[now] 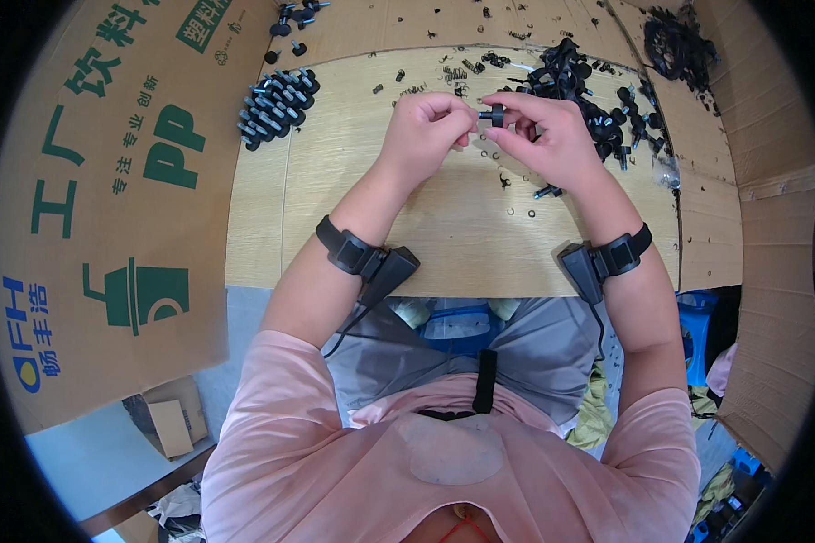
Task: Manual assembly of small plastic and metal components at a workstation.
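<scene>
Over the wooden board (407, 240), my right hand (557, 134) pinches a black round-headed screw (497, 116) between thumb and fingers, its metal shank directed left. My left hand (424, 127) is closed beside the shank's tip, thumb against the curled fingers. What those fingers hold, if anything, is too small to make out. To the left stands a tight cluster of black-headed screws (279, 107) with their bluish metal shanks sticking up. Behind and beside my right hand lies a loose heap of black parts (566, 77), more screws among them.
Small black rings and scraps (462, 71) are strewn along the board's far side. A tangle of black strips (679, 45) lies at the far right. Tall cardboard walls (127, 226) flank the board. A blue stool (695, 330) stands low on the right.
</scene>
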Demonstrator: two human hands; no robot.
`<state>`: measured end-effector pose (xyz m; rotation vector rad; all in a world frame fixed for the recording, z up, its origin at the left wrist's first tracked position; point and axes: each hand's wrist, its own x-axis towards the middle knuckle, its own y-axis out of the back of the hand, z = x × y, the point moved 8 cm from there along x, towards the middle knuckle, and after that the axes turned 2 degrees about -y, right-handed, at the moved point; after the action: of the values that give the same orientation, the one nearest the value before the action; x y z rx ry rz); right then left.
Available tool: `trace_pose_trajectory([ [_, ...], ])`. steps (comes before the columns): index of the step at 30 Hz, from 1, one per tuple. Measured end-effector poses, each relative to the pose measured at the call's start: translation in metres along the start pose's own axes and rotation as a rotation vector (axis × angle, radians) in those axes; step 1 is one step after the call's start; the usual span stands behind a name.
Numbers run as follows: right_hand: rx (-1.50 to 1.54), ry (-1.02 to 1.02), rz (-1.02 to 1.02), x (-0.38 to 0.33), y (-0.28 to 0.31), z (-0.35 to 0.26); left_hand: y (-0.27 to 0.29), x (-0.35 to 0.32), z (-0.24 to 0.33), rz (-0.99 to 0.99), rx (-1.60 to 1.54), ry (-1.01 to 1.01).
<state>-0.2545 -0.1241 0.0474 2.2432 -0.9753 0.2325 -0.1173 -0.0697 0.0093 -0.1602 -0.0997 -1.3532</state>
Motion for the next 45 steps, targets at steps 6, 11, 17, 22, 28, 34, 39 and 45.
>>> trace_pose_trajectory([
  [6, -0.028, -0.022, -0.034, -0.001, -0.002, 0.001, 0.003, 0.0, 0.003, 0.0, 0.141, -0.058],
  [11, -0.005, -0.031, -0.026, 0.0, -0.002, 0.004, -0.002, -0.003, 0.001, -0.056, 0.22, -0.017],
  [17, -0.001, -0.012, -0.028, 0.0, -0.002, 0.002, -0.01, -0.004, 0.004, -0.057, 0.089, -0.036],
  [22, -0.004, -0.039, -0.046, 0.0, -0.003, 0.003, -0.004, 0.001, 0.002, -0.073, -0.097, 0.005],
  [28, -0.03, -0.019, -0.053, 0.0, -0.003, 0.002, -0.004, 0.0, -0.003, -0.083, -0.008, 0.029],
  [34, -0.053, 0.002, -0.07, -0.001, -0.004, 0.001, -0.003, 0.0, -0.004, -0.076, -0.005, 0.052],
  [39, -0.06, 0.0, -0.08, -0.001, -0.004, 0.0, -0.002, 0.0, -0.005, -0.068, -0.031, 0.061],
  [45, -0.08, 0.018, -0.067, -0.001, -0.004, -0.001, -0.002, 0.0, -0.006, -0.035, -0.08, 0.086],
])
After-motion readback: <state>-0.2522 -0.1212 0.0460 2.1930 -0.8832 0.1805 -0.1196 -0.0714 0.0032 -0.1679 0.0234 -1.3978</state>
